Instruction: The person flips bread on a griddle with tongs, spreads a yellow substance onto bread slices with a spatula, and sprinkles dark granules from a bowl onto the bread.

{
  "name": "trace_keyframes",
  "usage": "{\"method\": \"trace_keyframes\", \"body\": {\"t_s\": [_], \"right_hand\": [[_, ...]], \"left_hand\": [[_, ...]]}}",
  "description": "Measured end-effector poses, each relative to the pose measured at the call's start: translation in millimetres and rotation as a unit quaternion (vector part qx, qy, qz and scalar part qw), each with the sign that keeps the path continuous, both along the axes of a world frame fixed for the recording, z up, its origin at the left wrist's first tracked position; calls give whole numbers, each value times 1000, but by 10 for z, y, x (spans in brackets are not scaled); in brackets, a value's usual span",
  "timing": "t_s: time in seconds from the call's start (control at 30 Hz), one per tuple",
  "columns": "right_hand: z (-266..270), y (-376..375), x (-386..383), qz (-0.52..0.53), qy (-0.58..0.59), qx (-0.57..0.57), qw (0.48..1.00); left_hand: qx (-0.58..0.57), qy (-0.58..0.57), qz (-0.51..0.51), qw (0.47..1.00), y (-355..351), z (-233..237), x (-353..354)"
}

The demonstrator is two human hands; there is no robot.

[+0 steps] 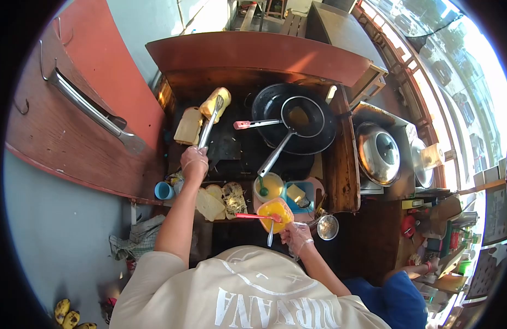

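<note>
My left hand [194,162], in a clear glove, is closed round metal tongs [208,127]. The tips of the tongs grip a yellowish bread piece [215,104] over the dark griddle. Beside it lie stacked bread slices [188,125]. My right hand [297,237], also gloved, holds a tub of yellow spread [275,209] with a red utensil and a spoon in it. Just beyond the tub is a container of pale yellow liquid [269,187], with a green utensil. More bread [210,202] and a slice with shredded topping [234,199] lie near the front edge.
A wok [264,98] bears a strainer [302,116] and red-tipped tongs [257,124]. A lidded pot [379,156] stands right. Near the front are a blue cup [164,191], a blue tray [310,192] and a metal cup [327,227]. Another person [393,299] is at lower right.
</note>
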State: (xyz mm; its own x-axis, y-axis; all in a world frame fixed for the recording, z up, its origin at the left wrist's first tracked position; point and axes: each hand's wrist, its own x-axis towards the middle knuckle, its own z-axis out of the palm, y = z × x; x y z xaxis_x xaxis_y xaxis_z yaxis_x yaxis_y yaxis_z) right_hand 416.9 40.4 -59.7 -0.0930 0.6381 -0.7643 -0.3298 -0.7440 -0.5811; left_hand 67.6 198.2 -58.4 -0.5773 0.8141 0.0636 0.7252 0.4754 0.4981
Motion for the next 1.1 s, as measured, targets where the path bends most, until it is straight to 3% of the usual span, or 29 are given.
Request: {"method": "trace_keyframes", "body": {"t_s": [0.03, 0.1, 0.13, 0.33, 0.47, 0.53, 0.6, 0.63, 0.67, 0.77, 0.83, 0.87, 0.9, 0.93, 1.0, 1.07, 1.1], "right_hand": [[8, 11, 0, 7, 0, 2, 1000], [32, 30, -4, 12, 7, 5, 1000], [42, 39, -5, 18, 11, 10, 1000], [81, 124, -20, 70, -9, 30, 997], [56, 163, -25, 86, 12, 46, 995], [71, 206, -31, 102, 18, 41, 994], [66, 233, -45, 113, 14, 45, 993], [57, 235, -48, 116, 4, 44, 992], [36, 232, -38, 119, 9, 49, 992], [23, 280, -66, 143, 20, 64, 988], [125, 310, -104, 140, 2, 58, 988], [94, 347, -116, 159, 11, 66, 985], [55, 384, -120, 168, 19, 63, 984], [36, 426, -137, 173, 24, 62, 983], [45, 418, -184, 191, 28, 73, 978], [109, 431, -223, 209, 23, 77, 975], [155, 410, -261, 209, 25, 79, 974]], "left_hand": [[-2, 2, 0, 1000, -69, 1, -33], [48, 238, -76, 967, -189, 70, -116], [-51, 227, -86, 969, -214, 201, -106], [-31, 425, -129, 896, -513, 476, -50], [-34, 419, -104, 902, -1043, 663, -180], [-57, 307, -88, 946, -1517, 823, -285], [-88, 9, -45, 995, -2023, 917, -385], [-67, -242, 24, 968, -2369, 713, -544], [-40, -477, 88, 874, -2639, 522, -660], [13, -463, 87, 882, -2898, 938, -227], [65, -146, 17, 987, -2688, 1111, -454], [118, 58, -26, 991, -2474, 1507, -495], [177, 179, -13, 968, -2278, 1943, -487], [151, 338, 19, 929, -2063, 2317, -546], [278, 436, -66, 854, -1689, 3083, -674], [347, 570, -154, 728, -1414, 3570, -915], [339, 607, -193, 692, -1323, 3779, -961]]}}
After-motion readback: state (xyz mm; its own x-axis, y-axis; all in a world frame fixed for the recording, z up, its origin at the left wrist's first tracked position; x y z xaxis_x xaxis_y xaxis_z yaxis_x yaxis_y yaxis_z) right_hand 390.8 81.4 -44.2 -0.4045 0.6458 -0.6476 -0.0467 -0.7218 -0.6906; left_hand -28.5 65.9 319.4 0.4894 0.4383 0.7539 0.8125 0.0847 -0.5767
